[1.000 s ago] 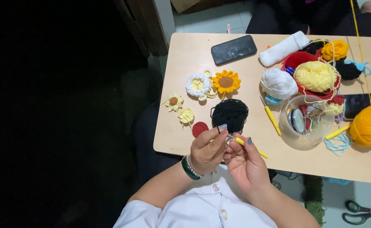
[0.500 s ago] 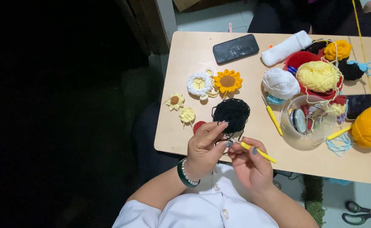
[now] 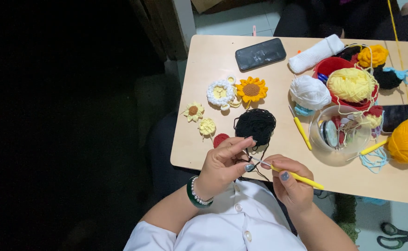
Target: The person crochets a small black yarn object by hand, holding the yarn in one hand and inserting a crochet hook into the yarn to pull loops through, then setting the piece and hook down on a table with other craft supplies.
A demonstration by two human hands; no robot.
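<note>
Together at table edge, left hand point(image 3: 222, 167) pinching black yarn point(image 3: 256, 124), right hand point(image 3: 290, 183) gripping yellow hook point(image 3: 297, 177)

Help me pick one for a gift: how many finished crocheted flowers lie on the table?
4: white-ringed flower, orange sunflower, small yellow daisy, pale yellow flower. Others may hide under yarn.

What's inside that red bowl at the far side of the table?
A pale yellow ball of yarn sits in the red bowl, with loose strands trailing over the rim. A blue bit peeks out beside it. The yarn covers whatever else lies underneath.
</note>
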